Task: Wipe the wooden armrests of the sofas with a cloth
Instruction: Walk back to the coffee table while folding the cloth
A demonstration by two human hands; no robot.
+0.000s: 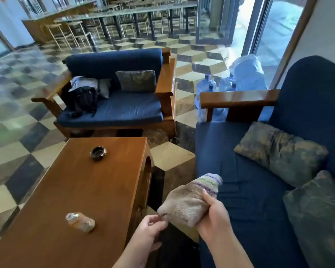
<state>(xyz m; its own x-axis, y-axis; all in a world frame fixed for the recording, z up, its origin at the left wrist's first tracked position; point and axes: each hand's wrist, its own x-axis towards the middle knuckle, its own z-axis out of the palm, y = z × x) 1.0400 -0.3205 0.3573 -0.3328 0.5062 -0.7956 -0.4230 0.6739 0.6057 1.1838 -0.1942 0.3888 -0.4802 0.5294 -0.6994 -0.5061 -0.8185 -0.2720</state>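
Note:
A folded beige cloth [190, 200] with a purple-striped end is held over the front edge of the near blue sofa [240, 171]. My right hand [213, 215] grips it from the right side. My left hand [151, 227] pinches its lower left corner. The near sofa's wooden armrest [238, 98] lies ahead of my hands, at the far end of the seat. A second blue sofa [114, 107] stands across the floor, with one wooden armrest [165, 78] on its right and another armrest [52, 88] on its left.
A wooden coffee table [75, 190] to my left bears a dark ashtray [98, 152] and a plastic bottle [80, 221] lying on its side. Cushions [278, 151] lie on the near sofa. A black bag [83, 99] sits on the far sofa. Water jugs [213, 88] stand behind the near armrest.

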